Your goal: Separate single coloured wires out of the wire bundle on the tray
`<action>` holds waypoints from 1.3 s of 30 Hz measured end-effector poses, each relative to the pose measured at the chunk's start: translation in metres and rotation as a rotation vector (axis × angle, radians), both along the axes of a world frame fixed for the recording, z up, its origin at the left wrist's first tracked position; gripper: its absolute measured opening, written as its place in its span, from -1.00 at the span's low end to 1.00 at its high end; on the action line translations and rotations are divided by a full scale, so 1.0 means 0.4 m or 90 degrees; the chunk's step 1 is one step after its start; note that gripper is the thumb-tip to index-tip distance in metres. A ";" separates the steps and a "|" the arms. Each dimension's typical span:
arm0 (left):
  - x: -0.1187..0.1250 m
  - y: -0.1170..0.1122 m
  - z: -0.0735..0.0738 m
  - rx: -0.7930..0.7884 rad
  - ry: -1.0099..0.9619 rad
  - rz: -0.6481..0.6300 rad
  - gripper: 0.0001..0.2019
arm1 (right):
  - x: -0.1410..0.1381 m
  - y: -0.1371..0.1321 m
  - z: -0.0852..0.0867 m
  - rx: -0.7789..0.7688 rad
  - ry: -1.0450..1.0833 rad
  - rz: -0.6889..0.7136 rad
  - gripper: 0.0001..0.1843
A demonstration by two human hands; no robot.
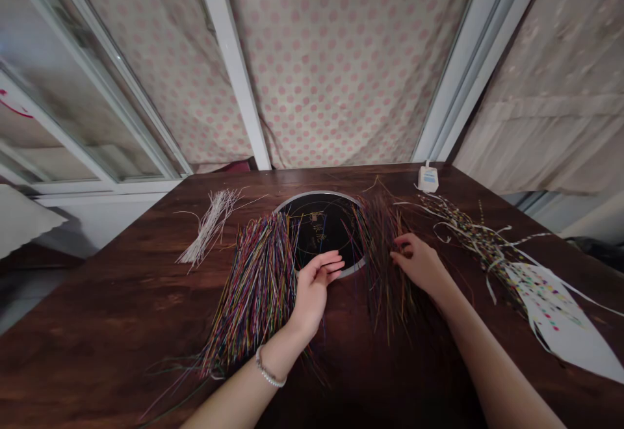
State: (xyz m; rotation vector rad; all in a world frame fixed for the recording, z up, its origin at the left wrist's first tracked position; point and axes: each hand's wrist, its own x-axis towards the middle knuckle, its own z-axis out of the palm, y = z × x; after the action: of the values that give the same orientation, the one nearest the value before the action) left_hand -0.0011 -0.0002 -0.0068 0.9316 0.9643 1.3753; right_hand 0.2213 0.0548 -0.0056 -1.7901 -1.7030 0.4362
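Observation:
My left hand (313, 291) is over the front edge of a round black disc (305, 237) with a pale rim. Its fingers are stretched to the right, the thumb lying close under them. A thin blue strand shows above and below this hand; I cannot tell whether the hand touches it. My right hand (416, 261) pinches at the right edge of a dark bundle of thin strands (383, 253), and which strands are between the fingertips is too fine to see. Left of the disc, a thick bundle of multicoloured strands (258, 279) fans toward me.
White strands (209, 227) lie at the back left of the dark wooden table (121, 299). On the right are a bundle of speckled strands with white ties (468, 234) and a white sheet with coloured dots (560, 318). A small white box (428, 179) stands at the back edge.

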 end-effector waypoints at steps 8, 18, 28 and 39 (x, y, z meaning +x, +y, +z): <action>0.000 0.000 0.001 -0.030 -0.015 0.011 -0.73 | 0.007 -0.007 0.017 -0.108 -0.112 -0.016 -0.67; 0.002 -0.007 0.016 -0.007 0.023 -0.033 -0.81 | 0.016 -0.005 0.029 -0.129 -0.085 0.030 -0.76; 0.005 -0.009 0.022 0.048 0.021 -0.048 -0.69 | -0.037 -0.034 0.047 -0.256 0.333 0.088 -0.70; 0.021 -0.015 0.025 -0.064 -0.007 -0.131 -0.65 | -0.108 -0.070 0.063 -0.268 0.264 0.310 -0.72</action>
State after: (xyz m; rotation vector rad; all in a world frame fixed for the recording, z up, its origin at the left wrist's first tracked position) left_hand 0.0075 -0.0060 0.0033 0.9189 0.8946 1.1474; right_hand 0.1781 0.0269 0.0198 -1.3851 -1.8128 1.3600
